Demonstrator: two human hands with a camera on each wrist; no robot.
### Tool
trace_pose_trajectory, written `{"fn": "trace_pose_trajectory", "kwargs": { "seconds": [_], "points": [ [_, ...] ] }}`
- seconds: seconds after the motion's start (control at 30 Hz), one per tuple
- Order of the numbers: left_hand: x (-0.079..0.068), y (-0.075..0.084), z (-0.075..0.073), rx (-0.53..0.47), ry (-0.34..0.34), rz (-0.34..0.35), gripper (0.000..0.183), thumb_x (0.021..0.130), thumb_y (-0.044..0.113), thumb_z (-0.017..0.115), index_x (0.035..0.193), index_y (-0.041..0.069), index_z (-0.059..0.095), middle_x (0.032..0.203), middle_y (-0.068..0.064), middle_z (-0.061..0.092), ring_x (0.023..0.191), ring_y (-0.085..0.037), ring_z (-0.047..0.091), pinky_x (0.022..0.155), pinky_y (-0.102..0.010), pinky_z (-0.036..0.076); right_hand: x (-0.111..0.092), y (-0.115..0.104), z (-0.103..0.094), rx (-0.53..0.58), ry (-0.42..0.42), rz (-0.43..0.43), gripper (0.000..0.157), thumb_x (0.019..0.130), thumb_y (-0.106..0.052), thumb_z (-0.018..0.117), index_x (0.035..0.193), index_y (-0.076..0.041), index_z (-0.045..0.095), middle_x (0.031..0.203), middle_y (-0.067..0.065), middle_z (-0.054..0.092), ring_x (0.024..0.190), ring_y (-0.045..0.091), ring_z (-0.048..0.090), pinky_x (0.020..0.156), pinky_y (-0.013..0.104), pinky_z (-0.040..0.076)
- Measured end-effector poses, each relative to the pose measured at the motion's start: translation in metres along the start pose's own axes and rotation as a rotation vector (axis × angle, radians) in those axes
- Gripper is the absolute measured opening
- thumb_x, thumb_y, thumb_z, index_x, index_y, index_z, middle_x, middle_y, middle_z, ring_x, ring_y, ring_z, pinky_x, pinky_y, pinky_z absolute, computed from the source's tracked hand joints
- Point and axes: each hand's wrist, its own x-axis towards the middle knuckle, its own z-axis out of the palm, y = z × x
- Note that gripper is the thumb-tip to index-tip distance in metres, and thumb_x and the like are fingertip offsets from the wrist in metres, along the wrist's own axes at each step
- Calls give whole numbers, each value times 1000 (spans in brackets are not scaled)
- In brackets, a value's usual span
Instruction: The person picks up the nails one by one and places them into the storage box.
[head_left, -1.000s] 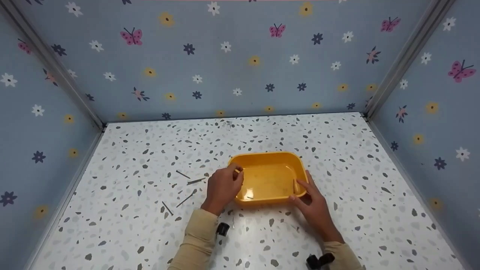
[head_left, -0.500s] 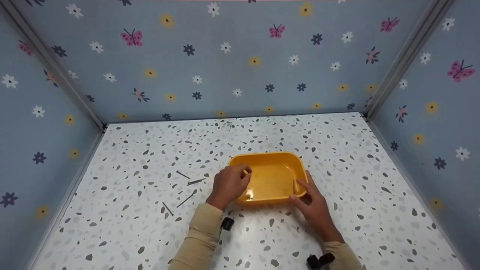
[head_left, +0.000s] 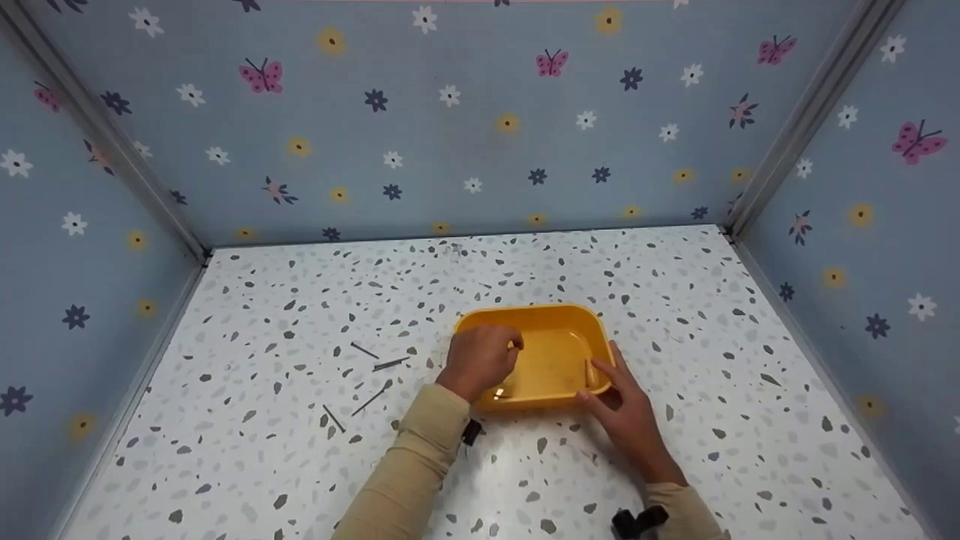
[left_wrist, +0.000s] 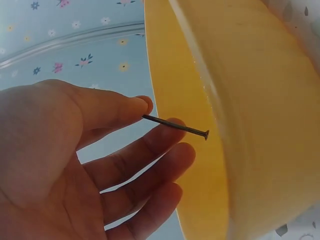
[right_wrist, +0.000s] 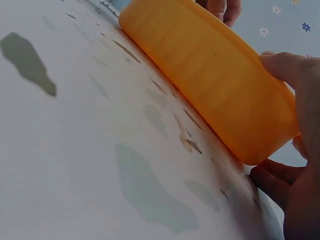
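The left hand is over the left part of the yellow plastic tray, its thumb and index fingertip seemingly pinching 1 dark nail near the end opposite its head, other fingers loosely apart. The right hand grips the tray's near right corner. At least 4 loose nails lie on the speckled table, left of the tray. Such a slight pinch could let the nail twist or slip; striking the rim, it might bounce outside. Uneven pressure from the right hand could tilt the tray.
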Motion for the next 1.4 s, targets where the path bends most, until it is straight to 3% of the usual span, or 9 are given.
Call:
{"fn": "trace_pose_trajectory", "kwargs": {
  "seconds": [0.2, 0.37, 0.63, 0.8, 1.07, 1.23, 1.4],
  "points": [
    [8, 5, 4, 21, -62, 2, 20, 95, 11, 63, 103, 16, 81, 102, 3, 75, 92, -18, 69, 79, -34, 55, 0, 0, -1, -28, 0, 15, 65, 93, -45, 69, 147, -16, 49, 166, -4, 11, 150, 20, 20, 112, 23, 26],
    [14, 8, 7, 87, -77, 23, 24, 94, 9, 60, 103, 16, 81, 101, 2, 75, 87, -17, 69, 74, -34, 55, 1, 0, -1, -40, -2, 21, 65, 93, -47, 69, 148, -17, 49, 166, -6, 11, 150, 19, 18, 115, 33, 24],
    [18, 13, 12, 115, -116, 21, 21, 93, 11, 63, 102, 17, 81, 96, 4, 75, 81, -16, 66, 69, -35, 53, 0, 2, -1, 11, -7, 9, 65, 93, -43, 70, 148, -15, 49, 166, -6, 10, 148, 20, 26, 107, 16, 30],
    [20, 20, 17, 151, -94, 49, 19, 92, 11, 65, 99, 17, 81, 90, 4, 75, 78, -17, 67, 67, -35, 53, 0, 3, -2, 43, 8, -33, 63, 93, -38, 72, 146, -10, 51, 167, -2, 12, 144, 19, 34, 104, 17, 36],
    [25, 28, 25, 101, -135, -1, 21, 92, 10, 64, 104, 16, 81, 95, 3, 75, 78, -16, 64, 76, -35, 53, 0, 3, -3, 7, 10, -7, 65, 93, -45, 69, 147, -14, 50, 166, -4, 12, 148, 18, 24, 107, 15, 30],
    [25, 29, 28, 97, -143, -1, 20, 93, 10, 64, 103, 15, 81, 95, 2, 75, 76, -15, 63, 74, -34, 53, 0, 2, -1, 15, 1, -2, 65, 93, -45, 69, 148, -14, 49, 167, -3, 11, 149, 20, 22, 108, 15, 28],
    [27, 28, 30, 110, -140, 8, 18, 93, 10, 64, 99, 13, 80, 83, 1, 72, 68, -16, 59, 68, -33, 51, 0, 2, 0, 26, -2, -6, 65, 93, -43, 70, 148, -14, 49, 167, -2, 11, 149, 21, 22, 108, 16, 28]
  ]
}}
